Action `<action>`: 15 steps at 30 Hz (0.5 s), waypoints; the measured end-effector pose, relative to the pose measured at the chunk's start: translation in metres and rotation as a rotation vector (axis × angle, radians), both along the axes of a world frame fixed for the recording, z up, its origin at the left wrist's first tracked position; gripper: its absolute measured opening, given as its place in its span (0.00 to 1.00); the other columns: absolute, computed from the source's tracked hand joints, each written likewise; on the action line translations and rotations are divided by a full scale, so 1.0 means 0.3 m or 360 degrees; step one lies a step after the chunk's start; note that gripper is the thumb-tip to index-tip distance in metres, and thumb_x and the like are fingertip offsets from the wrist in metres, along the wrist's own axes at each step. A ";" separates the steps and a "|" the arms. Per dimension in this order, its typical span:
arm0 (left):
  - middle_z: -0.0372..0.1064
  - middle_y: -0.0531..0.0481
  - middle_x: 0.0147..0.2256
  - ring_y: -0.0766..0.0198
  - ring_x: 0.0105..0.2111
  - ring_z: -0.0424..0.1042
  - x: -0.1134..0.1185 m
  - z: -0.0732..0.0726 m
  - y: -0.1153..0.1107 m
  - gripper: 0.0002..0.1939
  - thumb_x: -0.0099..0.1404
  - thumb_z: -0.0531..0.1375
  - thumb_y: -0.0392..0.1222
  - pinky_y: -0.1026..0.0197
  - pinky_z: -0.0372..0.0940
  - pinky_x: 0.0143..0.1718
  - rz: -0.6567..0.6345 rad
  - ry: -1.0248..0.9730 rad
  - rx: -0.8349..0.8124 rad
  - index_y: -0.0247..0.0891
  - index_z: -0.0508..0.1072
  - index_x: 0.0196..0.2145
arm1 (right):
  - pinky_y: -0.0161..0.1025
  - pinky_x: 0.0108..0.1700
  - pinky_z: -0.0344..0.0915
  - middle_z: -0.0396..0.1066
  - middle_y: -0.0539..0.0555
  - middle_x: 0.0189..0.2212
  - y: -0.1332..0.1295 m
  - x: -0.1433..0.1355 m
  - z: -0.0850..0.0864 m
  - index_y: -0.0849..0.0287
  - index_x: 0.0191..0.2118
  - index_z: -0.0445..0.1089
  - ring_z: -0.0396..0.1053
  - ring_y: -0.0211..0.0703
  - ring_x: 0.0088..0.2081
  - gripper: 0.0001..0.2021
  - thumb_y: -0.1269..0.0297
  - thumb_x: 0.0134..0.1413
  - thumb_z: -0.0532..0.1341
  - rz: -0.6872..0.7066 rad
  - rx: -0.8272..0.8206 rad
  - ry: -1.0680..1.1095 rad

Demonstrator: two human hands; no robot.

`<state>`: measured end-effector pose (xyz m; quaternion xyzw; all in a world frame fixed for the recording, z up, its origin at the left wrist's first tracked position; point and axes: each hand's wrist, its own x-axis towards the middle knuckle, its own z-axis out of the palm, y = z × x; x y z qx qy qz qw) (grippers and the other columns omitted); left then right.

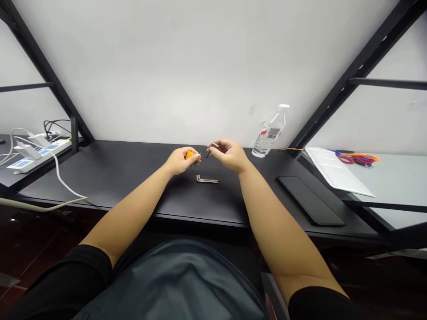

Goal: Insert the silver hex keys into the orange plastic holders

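Above the middle of the black table, my left hand is closed around an orange holder with thin metal keys sticking out of it. To its right, my right hand pinches a small L-shaped hex key between thumb and fingers. A short gap lies between the two hands. Below them, L-shaped hex keys rest side by side on the tabletop. My fingers partly hide the orange holder.
A water bottle stands by the wall at right. Near the right end lies a dark tablet. Beyond the frame sit a white padded envelope and red-handled scissors. A power strip with white cables is at left.
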<state>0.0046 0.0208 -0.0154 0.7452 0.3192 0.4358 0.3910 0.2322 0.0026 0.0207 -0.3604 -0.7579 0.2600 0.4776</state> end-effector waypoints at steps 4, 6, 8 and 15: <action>0.80 0.47 0.34 0.61 0.34 0.77 0.002 0.007 -0.009 0.16 0.65 0.63 0.54 0.58 0.69 0.42 0.0005 0.0267 0.0243 0.37 0.76 0.39 | 0.41 0.41 0.72 0.78 0.55 0.39 0.000 -0.056 -0.015 0.56 0.41 0.74 0.75 0.43 0.37 0.13 0.53 0.55 0.66 0.0046 0.0003 0.0378; 0.80 0.48 0.36 0.60 0.36 0.78 0.003 0.009 -0.013 0.14 0.65 0.64 0.52 0.58 0.69 0.44 0.0011 0.0322 0.0286 0.38 0.76 0.40 | 0.42 0.42 0.73 0.78 0.55 0.38 0.001 -0.068 -0.021 0.56 0.41 0.74 0.76 0.44 0.38 0.14 0.53 0.54 0.67 0.0084 -0.0035 0.0396; 0.80 0.48 0.37 0.59 0.38 0.78 0.004 0.009 -0.016 0.14 0.64 0.64 0.51 0.58 0.69 0.45 0.0020 0.0347 0.0289 0.38 0.77 0.40 | 0.42 0.42 0.74 0.79 0.55 0.38 0.002 -0.070 -0.026 0.55 0.41 0.74 0.76 0.45 0.39 0.13 0.53 0.54 0.68 0.0114 -0.0065 0.0357; 0.80 0.47 0.37 0.59 0.38 0.78 0.001 0.005 -0.013 0.15 0.65 0.63 0.51 0.57 0.69 0.45 0.0033 0.0332 0.0196 0.37 0.77 0.42 | 0.42 0.39 0.72 0.80 0.55 0.39 -0.007 -0.067 -0.031 0.56 0.43 0.75 0.75 0.44 0.34 0.12 0.56 0.57 0.65 0.0049 -0.0026 0.0102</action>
